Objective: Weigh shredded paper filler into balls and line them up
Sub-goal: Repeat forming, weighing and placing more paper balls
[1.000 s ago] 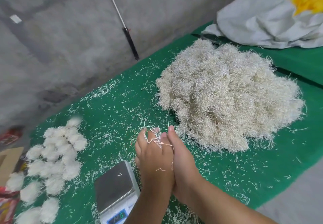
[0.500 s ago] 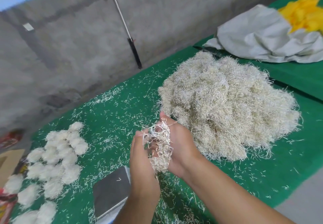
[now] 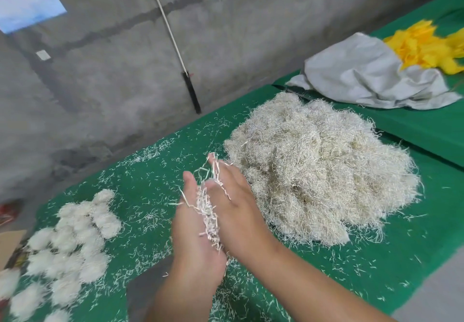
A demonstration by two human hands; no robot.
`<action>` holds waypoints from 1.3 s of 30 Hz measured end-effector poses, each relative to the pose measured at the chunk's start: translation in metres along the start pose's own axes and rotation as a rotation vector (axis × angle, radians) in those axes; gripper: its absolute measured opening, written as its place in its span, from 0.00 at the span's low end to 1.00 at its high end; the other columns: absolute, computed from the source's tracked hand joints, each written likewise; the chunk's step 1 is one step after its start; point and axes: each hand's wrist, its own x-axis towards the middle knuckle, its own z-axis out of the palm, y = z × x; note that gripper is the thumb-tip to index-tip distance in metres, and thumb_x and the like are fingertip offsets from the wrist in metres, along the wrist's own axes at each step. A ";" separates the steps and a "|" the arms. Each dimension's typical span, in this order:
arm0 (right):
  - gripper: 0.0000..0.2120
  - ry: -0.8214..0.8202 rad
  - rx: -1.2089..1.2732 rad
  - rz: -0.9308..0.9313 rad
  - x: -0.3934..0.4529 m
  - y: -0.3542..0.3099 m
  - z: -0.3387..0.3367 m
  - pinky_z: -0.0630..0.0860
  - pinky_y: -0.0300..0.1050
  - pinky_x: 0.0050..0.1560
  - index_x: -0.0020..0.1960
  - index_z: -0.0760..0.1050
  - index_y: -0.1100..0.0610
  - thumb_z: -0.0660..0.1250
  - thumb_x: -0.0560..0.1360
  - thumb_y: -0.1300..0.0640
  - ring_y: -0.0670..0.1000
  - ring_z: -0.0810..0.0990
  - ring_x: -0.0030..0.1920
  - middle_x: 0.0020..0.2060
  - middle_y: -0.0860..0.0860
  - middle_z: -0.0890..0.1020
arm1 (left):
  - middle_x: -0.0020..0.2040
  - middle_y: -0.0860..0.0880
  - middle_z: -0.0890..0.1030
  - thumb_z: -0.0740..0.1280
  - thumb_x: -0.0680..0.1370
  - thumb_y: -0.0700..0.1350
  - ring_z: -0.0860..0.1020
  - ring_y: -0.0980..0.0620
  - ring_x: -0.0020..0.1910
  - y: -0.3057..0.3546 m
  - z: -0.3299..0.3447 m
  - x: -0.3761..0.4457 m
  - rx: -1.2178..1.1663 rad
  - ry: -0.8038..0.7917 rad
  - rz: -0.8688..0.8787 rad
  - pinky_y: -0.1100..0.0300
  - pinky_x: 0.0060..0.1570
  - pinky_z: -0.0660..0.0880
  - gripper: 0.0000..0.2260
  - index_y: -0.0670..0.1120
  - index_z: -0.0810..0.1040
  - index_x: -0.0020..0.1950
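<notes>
**Paper wad pressed between two palms**

While the big heap of shredded paper (image 3: 319, 171) is sitting on the right of the green surface (image 3: 150, 183), the person is holding both hands up over the near middle. The left hand (image 3: 193, 236) and the right hand (image 3: 238, 211) are facing palm to palm with fingers straight, pressing a wad of shreds (image 3: 208, 211) between them; loose strands are sticking out above the fingertips and below the heels of the palms. To the left, finished white balls (image 3: 72, 241) are lying bunched close together in rough rows. Stray shreds are scattered over the green cover. At the far right a grey cloth (image 3: 364, 75) is lying crumpled, with yellow material (image 3: 424, 45) just beyond it. A long pole (image 3: 173, 38) is leaning against the concrete wall.
</notes>
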 end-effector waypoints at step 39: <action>0.24 0.086 0.284 0.129 -0.017 0.028 -0.029 0.72 0.53 0.33 0.38 0.73 0.58 0.61 0.86 0.43 0.52 0.75 0.30 0.31 0.56 0.76 | 0.56 0.38 0.85 0.64 0.80 0.65 0.85 0.37 0.53 -0.028 -0.002 -0.002 -0.031 0.039 -0.468 0.39 0.61 0.78 0.29 0.39 0.80 0.64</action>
